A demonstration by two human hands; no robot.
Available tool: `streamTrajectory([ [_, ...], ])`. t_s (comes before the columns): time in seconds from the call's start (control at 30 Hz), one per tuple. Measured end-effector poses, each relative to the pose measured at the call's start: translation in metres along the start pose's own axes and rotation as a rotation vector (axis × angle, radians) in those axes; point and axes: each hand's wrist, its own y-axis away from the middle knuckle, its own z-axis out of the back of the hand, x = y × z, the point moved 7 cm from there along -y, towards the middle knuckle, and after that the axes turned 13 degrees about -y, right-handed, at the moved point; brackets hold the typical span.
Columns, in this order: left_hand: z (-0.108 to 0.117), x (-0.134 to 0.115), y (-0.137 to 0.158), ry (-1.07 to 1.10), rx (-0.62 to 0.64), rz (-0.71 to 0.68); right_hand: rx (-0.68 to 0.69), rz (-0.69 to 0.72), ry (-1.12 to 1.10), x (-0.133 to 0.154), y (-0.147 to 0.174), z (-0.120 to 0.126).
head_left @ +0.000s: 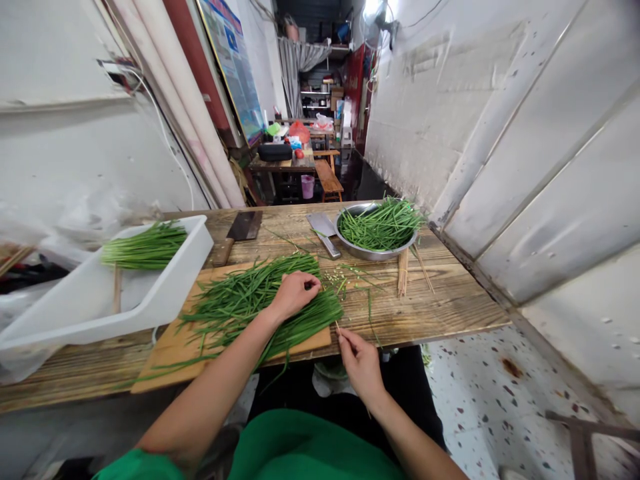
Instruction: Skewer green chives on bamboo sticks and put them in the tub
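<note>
A large heap of green chives lies across a wooden cutting board, their cut ends toward the right. My left hand rests over the right part of the heap, thumb and fingers curled together; what is between them, if anything, is hidden. Just right of the board's front corner, my right hand pinches a thin wooden skewer, its tip by the chive ends. Small cut bits are scattered on the table beyond.
At the back right stands a metal bowl full of chives, beside a cleaver. A skewer bundle lies before it. A second, dark-bladed cleaver sits behind the board. Left is a white tray with a chive bunch.
</note>
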Motion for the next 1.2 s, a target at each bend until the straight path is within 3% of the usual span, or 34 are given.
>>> streamTrajectory([
  [0.33, 0.001, -0.006, 0.002, -0.029, -0.006, -0.044, 0.016, -0.022, 0.028, -0.002, -0.001, -0.001],
  [0.53, 0.008, -0.011, 0.011, -0.028, 0.066, -0.225, 0.011, 0.007, 0.023, -0.003, 0.001, 0.000],
  [0.73, 0.033, 0.022, 0.000, -0.208, -0.095, -0.071, 0.011, 0.032, 0.020, 0.000, 0.002, -0.001],
  [0.93, 0.020, 0.016, -0.008, -0.398, -0.034, -0.119, 0.016, 0.023, 0.011, -0.001, 0.002, 0.000],
  [1.1, 0.012, 0.010, -0.005, -0.379, 0.104, -0.258, 0.024, 0.000, 0.008, -0.002, 0.002, 0.001],
  [1.2, 0.011, 0.008, -0.004, -0.342, 0.143, -0.273, 0.025, -0.002, 0.005, -0.003, 0.002, 0.001],
])
